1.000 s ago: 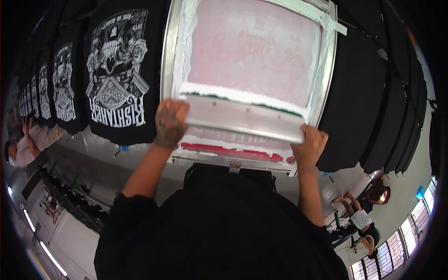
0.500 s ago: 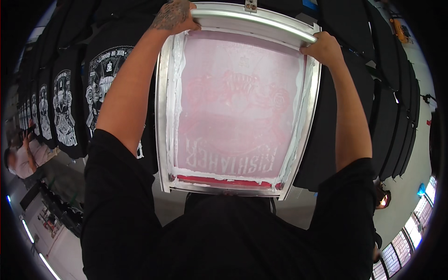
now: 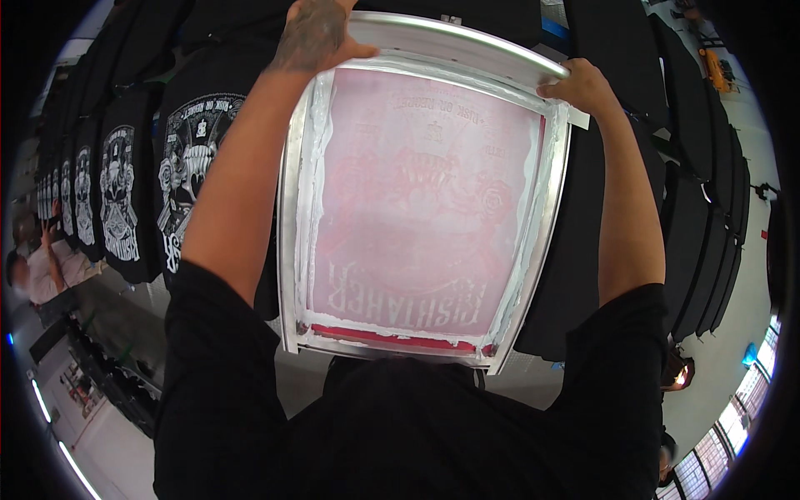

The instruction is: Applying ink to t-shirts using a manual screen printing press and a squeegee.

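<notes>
— Workshop surroundings first, please.

— Grey floor [image 3: 304, 387] below, barred windows [image 3: 746, 387] at lower right, light tubes [image 3: 77, 468] at lower left. Black shirts with white prints [image 3: 122, 196] hang in a row on the left, the nearest partly behind the left arm [image 3: 229, 183]. Plain black shirts [image 3: 696, 267] line the right. A co-worker in a pale top [image 3: 54, 275] is at the far left, well apart.

— Position of the work?

— A silver frame [image 3: 288, 225] lies directly before the person, between the two rows. Its pinkish mesh [image 3: 421, 212] shows a faint design with lettering toward the near end. White paste [image 3: 313, 167] lines the margins; a red strip [image 3: 392, 337] runs along the near edge.

— And the hands?

— Both arms reach to the far end. Left hand [image 3: 315, 37]: fingers closed around the left end of a long metal bar [image 3: 458, 46], thumb on its near side. Right hand [image 3: 582, 87]: fingers closed on the bar's right end, just beside a white tab [image 3: 578, 117].

— Does the bar touch the mesh?

— Cannot tell; its lower edge is unclear.
</notes>
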A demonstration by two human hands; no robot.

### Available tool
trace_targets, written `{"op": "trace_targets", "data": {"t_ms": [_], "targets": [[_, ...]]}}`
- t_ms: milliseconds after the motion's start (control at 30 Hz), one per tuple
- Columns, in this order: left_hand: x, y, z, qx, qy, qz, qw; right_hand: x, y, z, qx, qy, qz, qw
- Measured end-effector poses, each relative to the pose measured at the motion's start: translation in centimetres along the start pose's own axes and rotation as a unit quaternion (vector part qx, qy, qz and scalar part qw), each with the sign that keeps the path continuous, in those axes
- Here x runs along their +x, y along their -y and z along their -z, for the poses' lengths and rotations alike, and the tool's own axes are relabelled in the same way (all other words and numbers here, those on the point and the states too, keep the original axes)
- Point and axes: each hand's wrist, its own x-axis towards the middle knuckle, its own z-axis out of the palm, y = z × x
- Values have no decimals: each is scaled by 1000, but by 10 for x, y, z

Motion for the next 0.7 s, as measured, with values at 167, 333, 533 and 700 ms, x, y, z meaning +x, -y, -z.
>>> {"op": "trace_targets", "data": {"t_ms": [167,333,533,700], "targets": [[-160,-130,21,-292,243,218,899,-1,27,4,-4,-4,71,997],[-336,-270,60,-381,670,279,573,29,73,-31,-24,-77,254,964],[-426,-337,40,-485,509,446,554,12,92,-21,-20,-9,242,970],[-462,-354,29,-542,411,430,593,-61,89,-42,-9,-11,251,968]]}}
